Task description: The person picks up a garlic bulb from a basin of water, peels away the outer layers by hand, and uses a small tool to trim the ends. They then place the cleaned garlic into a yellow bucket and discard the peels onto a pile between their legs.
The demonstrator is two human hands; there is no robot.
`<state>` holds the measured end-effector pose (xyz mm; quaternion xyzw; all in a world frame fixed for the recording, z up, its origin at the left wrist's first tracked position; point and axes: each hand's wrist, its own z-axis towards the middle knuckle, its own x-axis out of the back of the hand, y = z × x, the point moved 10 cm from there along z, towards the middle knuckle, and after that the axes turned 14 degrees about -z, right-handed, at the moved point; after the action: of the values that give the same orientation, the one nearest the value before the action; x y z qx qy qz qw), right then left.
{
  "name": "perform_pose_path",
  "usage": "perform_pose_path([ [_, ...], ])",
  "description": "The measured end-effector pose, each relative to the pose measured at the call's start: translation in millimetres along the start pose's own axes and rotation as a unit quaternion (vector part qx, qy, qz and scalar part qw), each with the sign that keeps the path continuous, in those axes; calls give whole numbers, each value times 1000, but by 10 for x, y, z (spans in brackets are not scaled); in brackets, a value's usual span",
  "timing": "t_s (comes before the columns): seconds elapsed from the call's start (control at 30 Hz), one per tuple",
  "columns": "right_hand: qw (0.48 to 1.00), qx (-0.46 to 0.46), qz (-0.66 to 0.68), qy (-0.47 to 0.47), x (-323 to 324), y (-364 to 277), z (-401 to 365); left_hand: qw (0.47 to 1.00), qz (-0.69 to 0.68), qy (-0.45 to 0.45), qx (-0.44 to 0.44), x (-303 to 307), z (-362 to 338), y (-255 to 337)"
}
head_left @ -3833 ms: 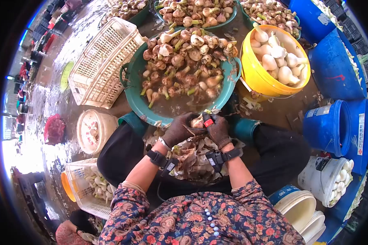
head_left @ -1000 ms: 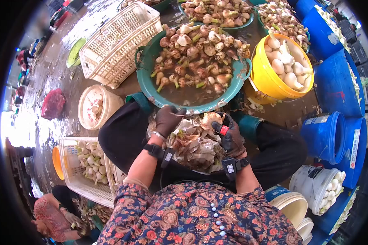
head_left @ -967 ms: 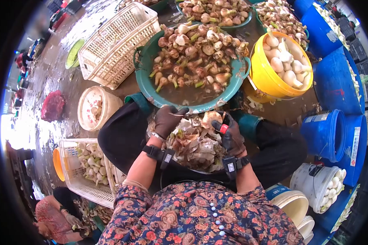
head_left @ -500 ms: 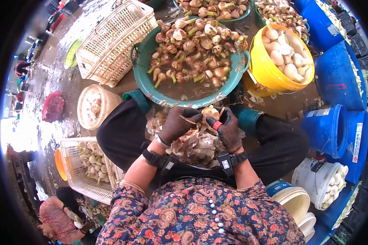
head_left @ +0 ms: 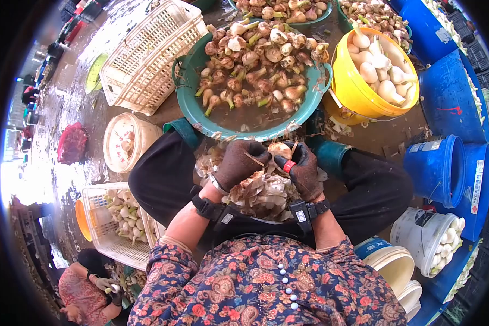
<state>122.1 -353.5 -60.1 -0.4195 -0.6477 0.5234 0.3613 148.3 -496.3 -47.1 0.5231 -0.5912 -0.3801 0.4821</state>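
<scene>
A garlic bulb with pale, partly peeled skin is held in front of me, over my lap. My right hand, in a dark glove with a red band on the thumb, is closed around its right side. Against its left side are the closed fingers of my left hand, also gloved. A thin pale strip shows at those left fingers; whether it is skin or a tool I cannot make out. Loose garlic skins are heaped in my lap below both hands.
Ahead stands a green basin of unpeeled garlic in murky water. Right of it is a yellow bucket of peeled bulbs, with blue buckets beyond. White crates and a white tub stand left. Another person sits lower left.
My left hand has shifted slightly, its wrist turning a little, while the bulb stays between both hands. The person at lower left has moved their hands.
</scene>
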Motion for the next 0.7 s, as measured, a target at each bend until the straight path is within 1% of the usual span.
perform_pose_path([
  [0.07, 1000, 0, 1, 1, 8, 0, -2, 1000, 20, 14, -11, 31, 8, 5],
  [0.13, 998, -30, 30, -39, -38, 38, -17, 999, -32, 32, 20, 69, 27, -52],
  [0.17, 998, -29, 29, -38, -26, 35, -12, 999, -32, 31, 18, 101, 76, -127],
  [0.2, 987, -40, 135, -80, -117, 46, -28, 995, 69, 74, -17, 263, 123, -227],
  [0.23, 962, -51, 239, -122, -205, 41, -57, 977, 168, 118, -50, 417, 147, -315],
  [0.27, 967, -48, 195, -158, -213, 38, -66, 949, 277, 153, 2, 588, 166, -355],
  [0.3, 967, -45, 195, -156, -171, 102, -50, 937, 318, 127, 70, 689, 137, -465],
  [0.37, 961, -105, 215, -137, -144, 306, -34, 940, 298, 132, 104, 800, 106, -520],
  [0.4, 961, -108, 216, -136, -132, 363, -51, 973, 182, 135, 51, 746, 104, -473],
  [0.43, 972, -70, 172, -143, -163, 204, -47, 988, 62, 138, -2, 694, 75, -326],
  [0.47, 980, -32, 127, -151, -194, 85, -43, 987, -139, 73, -23, 509, 64, -150],
  [0.5, 979, -32, 127, -153, -190, 147, -29, 987, -139, 75, -23, 477, 45, -73],
  [0.53, 984, 67, -9, -162, -193, 23, -16, 990, -144, -10, -9, 276, 45, -18],
  [0.57, 962, 165, -144, -165, -231, -90, -46, 984, -147, -97, 4, 66, 20, 9],
  [0.6, 961, 166, -144, -166, -245, -53, -50, 986, -134, -100, -22, 18, -2, 60],
  [0.63, 978, -4, 91, -189, -323, 55, -29, 991, -107, -74, -27, 27, -40, 113],
  [0.67, 911, -174, 320, -194, -456, 210, -121, 993, -98, -67, -8, 32, -53, 59],
  [0.7, 911, -176, 321, -191, -435, 223, -138, 994, -89, -62, 13, 30, -66, 5],
])
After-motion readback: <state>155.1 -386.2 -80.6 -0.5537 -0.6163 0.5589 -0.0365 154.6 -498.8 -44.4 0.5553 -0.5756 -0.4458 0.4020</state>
